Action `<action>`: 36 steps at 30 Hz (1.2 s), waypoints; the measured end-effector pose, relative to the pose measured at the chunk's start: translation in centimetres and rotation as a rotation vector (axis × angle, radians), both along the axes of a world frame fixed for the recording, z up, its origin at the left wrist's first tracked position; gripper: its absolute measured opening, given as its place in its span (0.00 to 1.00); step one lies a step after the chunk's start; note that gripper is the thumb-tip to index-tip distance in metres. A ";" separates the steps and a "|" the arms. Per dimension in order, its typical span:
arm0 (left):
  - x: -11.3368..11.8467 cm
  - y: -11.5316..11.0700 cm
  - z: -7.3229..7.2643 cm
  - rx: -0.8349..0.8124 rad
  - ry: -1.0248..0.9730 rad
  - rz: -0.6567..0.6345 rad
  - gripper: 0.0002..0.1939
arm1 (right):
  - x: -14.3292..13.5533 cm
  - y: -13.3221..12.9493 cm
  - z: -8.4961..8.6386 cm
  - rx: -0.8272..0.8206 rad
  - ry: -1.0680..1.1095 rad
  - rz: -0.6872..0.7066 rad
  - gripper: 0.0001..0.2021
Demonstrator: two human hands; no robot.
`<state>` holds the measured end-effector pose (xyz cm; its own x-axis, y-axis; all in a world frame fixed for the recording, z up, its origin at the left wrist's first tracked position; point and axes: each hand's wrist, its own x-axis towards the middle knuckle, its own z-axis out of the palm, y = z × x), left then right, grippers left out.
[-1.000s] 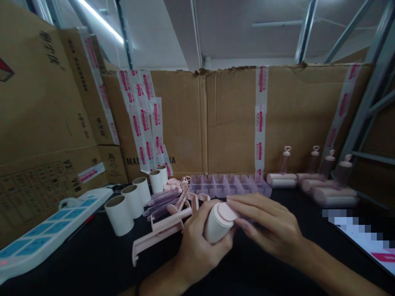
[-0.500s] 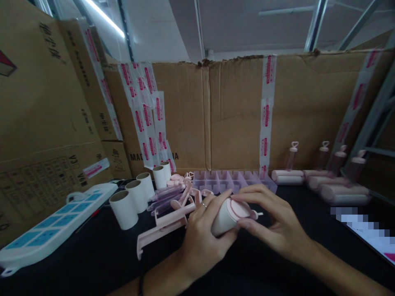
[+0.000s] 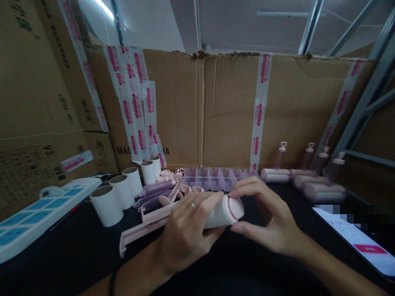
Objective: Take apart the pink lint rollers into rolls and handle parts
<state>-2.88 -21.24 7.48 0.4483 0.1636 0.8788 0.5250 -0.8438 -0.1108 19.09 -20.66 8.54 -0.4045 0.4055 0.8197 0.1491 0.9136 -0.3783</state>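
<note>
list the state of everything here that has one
left hand, closed around held roll
right hand, thumb and fingers parted around pink cap
held roll, sideways, pink cap at one end
five white rolls, upright, tops open
purple tray, open-topped
four pink rollers, lying, handles up
loose pink parts, scattered
power strip, blue panels up
phone, screen lit
upper-left light, on

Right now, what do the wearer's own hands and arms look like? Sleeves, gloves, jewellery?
Left hand: ungloved, thin silvery ring, dark band at the wrist. Right hand: ungloved, no ring or band visible. Both forearms bare, no sleeves in view.
</note>
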 end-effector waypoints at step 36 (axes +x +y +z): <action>0.6 -0.4 -0.4 -0.029 0.037 -0.120 0.21 | -0.4 -0.8 0.5 -0.422 0.041 0.310 0.11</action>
<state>-2.29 -21.68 7.06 0.4984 0.1317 0.8569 0.4165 -0.9032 -0.1034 18.66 -21.48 9.04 -0.5287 0.5700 0.6290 -0.1270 0.6795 -0.7226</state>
